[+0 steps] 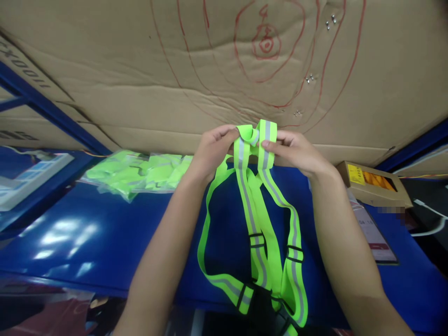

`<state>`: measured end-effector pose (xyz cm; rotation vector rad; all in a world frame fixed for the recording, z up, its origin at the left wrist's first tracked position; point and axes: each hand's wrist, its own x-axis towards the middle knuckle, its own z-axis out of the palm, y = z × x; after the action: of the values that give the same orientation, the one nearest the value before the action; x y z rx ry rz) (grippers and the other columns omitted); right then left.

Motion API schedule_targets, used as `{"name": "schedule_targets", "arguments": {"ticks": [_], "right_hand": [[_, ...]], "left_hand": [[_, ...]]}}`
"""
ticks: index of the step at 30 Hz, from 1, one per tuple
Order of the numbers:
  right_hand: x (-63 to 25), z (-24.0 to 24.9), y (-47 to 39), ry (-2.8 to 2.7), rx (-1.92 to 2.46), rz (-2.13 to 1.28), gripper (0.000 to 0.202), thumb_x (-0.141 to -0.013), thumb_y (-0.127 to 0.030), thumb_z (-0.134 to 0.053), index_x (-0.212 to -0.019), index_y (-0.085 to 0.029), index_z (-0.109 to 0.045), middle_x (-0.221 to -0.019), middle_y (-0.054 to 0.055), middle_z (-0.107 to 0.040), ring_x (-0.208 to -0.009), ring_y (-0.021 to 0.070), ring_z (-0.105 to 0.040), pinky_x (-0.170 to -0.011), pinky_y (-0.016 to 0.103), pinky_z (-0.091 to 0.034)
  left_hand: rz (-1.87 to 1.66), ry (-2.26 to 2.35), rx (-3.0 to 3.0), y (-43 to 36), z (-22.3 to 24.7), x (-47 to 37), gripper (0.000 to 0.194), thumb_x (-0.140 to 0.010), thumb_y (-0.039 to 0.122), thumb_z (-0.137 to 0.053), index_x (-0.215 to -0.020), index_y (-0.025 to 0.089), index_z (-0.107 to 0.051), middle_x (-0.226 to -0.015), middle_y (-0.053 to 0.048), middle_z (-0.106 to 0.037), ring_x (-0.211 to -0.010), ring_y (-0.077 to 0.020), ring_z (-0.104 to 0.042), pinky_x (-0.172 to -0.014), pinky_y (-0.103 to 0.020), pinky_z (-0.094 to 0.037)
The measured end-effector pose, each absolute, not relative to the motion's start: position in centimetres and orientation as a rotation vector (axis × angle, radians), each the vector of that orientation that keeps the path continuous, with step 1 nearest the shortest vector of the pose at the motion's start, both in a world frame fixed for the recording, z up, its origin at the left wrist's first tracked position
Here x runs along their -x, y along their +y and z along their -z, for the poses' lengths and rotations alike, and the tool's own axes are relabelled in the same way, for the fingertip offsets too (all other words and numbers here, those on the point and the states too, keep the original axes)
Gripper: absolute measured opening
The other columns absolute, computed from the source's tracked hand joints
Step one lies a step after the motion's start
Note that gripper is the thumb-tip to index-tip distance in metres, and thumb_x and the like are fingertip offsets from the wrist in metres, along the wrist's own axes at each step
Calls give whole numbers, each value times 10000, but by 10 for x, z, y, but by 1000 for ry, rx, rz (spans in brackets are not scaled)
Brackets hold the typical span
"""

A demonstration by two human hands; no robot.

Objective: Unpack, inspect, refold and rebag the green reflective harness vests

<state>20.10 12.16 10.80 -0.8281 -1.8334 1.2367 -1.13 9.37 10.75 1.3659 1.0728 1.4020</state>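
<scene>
Both hands hold up a neon-green reflective harness (245,196) with grey stripes, above the front part of a blue table. My left hand (219,147) pinches a folded strap at the upper left. My right hand (292,149) grips the looped strap on the right, its thumb across the grey stripe. The straps hang down between my forearms, and black adjuster buckles (257,240) show on them. At the bottom, a black buckle part (261,301) hangs near the table's front edge; some of it is out of frame.
Clear bags with green straps (140,172) lie at the back left of the blue table (105,242). Behind stands a cardboard sheet (122,60) with red rings. To the right are a small carton (374,184) and a tablet-like screen (373,233). A white tray (31,179) is far left.
</scene>
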Motion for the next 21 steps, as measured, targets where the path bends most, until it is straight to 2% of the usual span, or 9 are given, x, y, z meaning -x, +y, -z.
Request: {"name": "schedule_targets", "arguments": {"ticks": [4, 7, 9, 11, 13, 17, 21], "right_hand": [[-201, -109, 121, -1939, 811, -1208, 299, -865, -462, -778, -1014, -203, -784, -982, 26, -770, -906, 200, -685, -784, 314, -535], [-201, -105, 124, -1998, 775, -1212, 296, -859, -419, -780, -1073, -215, -780, -1086, 37, -773, -1019, 234, -692, -879, 363, -556], [-199, -102, 126, -1992, 733, -1209, 404, -852, -364, -779, -1235, -243, -731, -1230, 39, -743, -1133, 251, -671, -966, 394, -549], [-198, -100, 127, -1945, 720, -1199, 600, -855, -301, -754, -1434, -287, -599, -1352, 35, -689, -1233, 260, -629, -1021, 416, -534], [-198, -98, 128, -1902, 730, -1195, 747, -852, -254, -726, -1548, -323, -463, -1402, 30, -656, -1280, 270, -597, -1031, 434, -535], [-200, -96, 131, -1831, 748, -1232, 813, -827, -204, -702, -1575, -343, -415, -1338, 27, -690, -1218, 265, -632, -1010, 442, -546], [-202, -93, 137, -1733, 764, -1235, 671, -805, -187, -730, -1452, -278, -579, -1185, 31, -753, -1150, 233, -670, -1006, 388, -539]], "left_hand": [[-1506, 1077, -1389, 92, -108, 11, 188, -911, 252, -623, -1071, 238, -722, -790, 3, -687, -650, -126, -647, -613, -221, -505], [-1579, 1106, -1336, 94, -107, 12, 152, -919, 249, -596, -1049, 254, -675, -775, 13, -680, -655, -139, -669, -585, -218, -500], [-1603, 1135, -1276, 95, -108, 12, 86, -927, 289, -595, -986, 243, -638, -756, 14, -674, -639, -143, -669, -559, -213, -494], [-1579, 1171, -1224, 96, -109, 11, 97, -913, 323, -628, -944, 232, -611, -745, 13, -672, -616, -142, -661, -544, -214, -496], [-1548, 1204, -1214, 97, -108, 12, 140, -889, 342, -668, -882, 218, -605, -745, 8, -671, -617, -141, -656, -544, -219, -500], [-1512, 1215, -1271, 98, -104, 16, 244, -882, 355, -697, -726, 195, -601, -704, 3, -644, -588, -113, -602, -527, -207, -466], [-1416, 1084, -1238, 95, -107, 20, 121, -871, 307, -708, -856, 190, -681, -714, -1, -677, -533, -99, -567, -474, -201, -430]]}}
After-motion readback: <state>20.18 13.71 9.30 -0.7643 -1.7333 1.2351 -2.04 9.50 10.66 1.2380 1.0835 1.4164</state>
